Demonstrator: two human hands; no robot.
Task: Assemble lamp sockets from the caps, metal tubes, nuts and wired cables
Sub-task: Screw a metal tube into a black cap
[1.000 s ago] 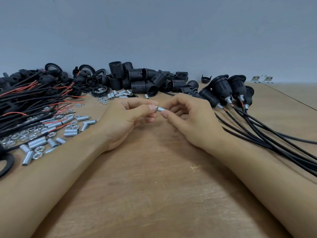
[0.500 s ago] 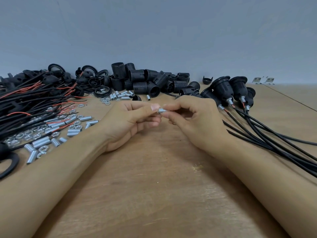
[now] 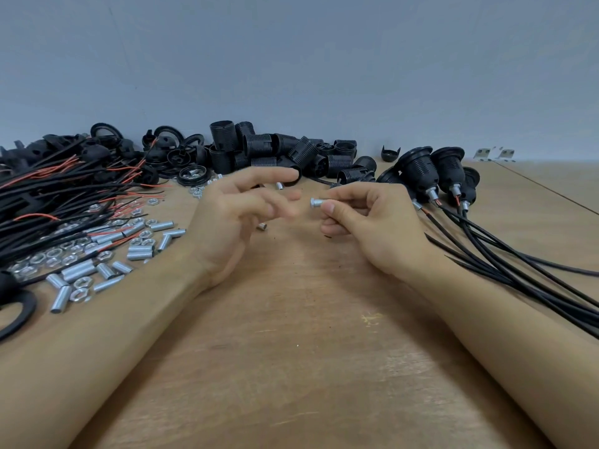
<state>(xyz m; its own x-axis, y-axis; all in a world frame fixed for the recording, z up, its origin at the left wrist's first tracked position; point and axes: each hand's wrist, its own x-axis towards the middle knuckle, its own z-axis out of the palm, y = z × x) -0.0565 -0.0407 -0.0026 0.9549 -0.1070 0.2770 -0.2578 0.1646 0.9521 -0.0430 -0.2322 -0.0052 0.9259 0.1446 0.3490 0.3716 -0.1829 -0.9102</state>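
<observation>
The right hand (image 3: 372,228) pinches a metal tube (image 3: 317,202) with a nut on its tip — most of it is hidden by fingers. At nine o'clock of it, the left hand (image 3: 233,222) hovers blurred, fingers loosely spread, empty. No writing is readable.

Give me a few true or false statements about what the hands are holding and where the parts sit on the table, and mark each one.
1. The right hand pinches a metal tube with a nut on its end. True.
2. The left hand grips a black cap. False: its fingers are spread and hold nothing.
3. The loose metal tubes and nuts lie by the left forearm. True.
4. The finished sockets with cables lie on the left. False: they lie on the right.
</observation>
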